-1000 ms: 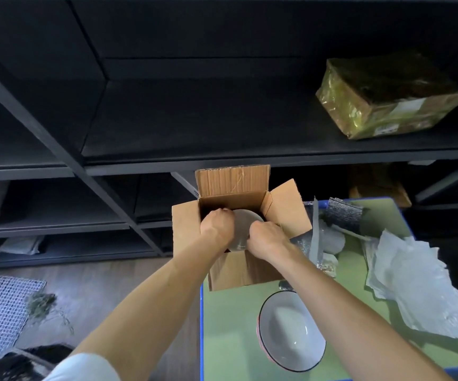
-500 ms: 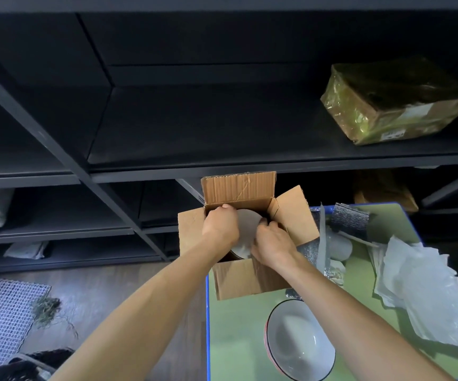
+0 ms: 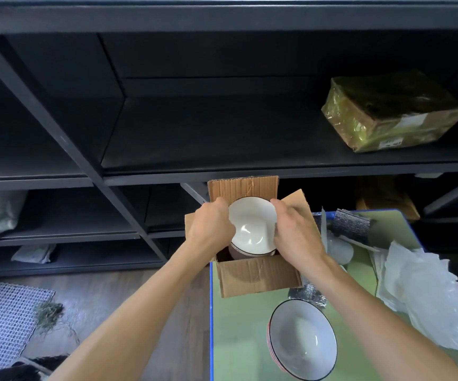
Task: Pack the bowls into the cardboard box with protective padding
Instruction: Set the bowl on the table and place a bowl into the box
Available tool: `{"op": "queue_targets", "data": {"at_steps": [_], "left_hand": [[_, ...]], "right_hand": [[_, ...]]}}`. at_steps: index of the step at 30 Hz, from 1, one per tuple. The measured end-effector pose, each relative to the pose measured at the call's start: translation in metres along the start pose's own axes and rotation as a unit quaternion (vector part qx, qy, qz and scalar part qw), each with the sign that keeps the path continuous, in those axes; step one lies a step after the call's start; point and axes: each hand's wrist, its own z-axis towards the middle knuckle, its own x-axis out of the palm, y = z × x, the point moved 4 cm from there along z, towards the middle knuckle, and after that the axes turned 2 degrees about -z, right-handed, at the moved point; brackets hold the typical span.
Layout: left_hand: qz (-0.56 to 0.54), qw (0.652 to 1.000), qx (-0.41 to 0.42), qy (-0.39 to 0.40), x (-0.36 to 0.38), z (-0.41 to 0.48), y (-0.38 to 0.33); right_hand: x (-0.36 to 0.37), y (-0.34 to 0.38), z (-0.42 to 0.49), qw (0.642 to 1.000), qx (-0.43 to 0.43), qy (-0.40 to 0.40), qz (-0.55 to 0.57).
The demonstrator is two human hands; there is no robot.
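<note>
Head view: the only angle here
Left hand (image 3: 211, 229): curled round the white bowl (image 3: 251, 229), on its rim at 9 o'clock
Right hand (image 3: 296, 235): same deal, gripping the rim at 3 o'clock
White bowl: tilted toward the camera, in the open top of the cardboard box (image 3: 258, 273)
Cardboard box: flaps up, on the green desk (image 3: 238, 339)
Second bowl (image 3: 304, 345): on the desk, 6 o'clock from the box
Padding sheets (image 3: 425, 295): crumpled pile, 3 o'clock from the box

a taped parcel (image 3: 392, 112) sits on the dark shelving (image 3: 222, 138).
</note>
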Motion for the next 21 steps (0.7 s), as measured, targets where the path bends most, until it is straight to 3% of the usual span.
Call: {"op": "queue_targets", "data": {"at_steps": [7,12,21], "left_hand": [[-0.061,0.997,0.039,0.018,-0.004,-0.052,-0.02],[-0.095,0.992,0.072,0.028,0.017,-0.091,-0.032],[-0.037,0.989,0.102,0.096,0.081,-0.137,-0.04]], "right_hand": [[-0.018,-0.021,-0.049,0.997,0.001,-0.044,0.067],[-0.015,-0.046,-0.09,0.994,0.04,-0.024,0.101],[0.021,-0.082,-0.157,0.992,0.088,0.026,0.084]]}}
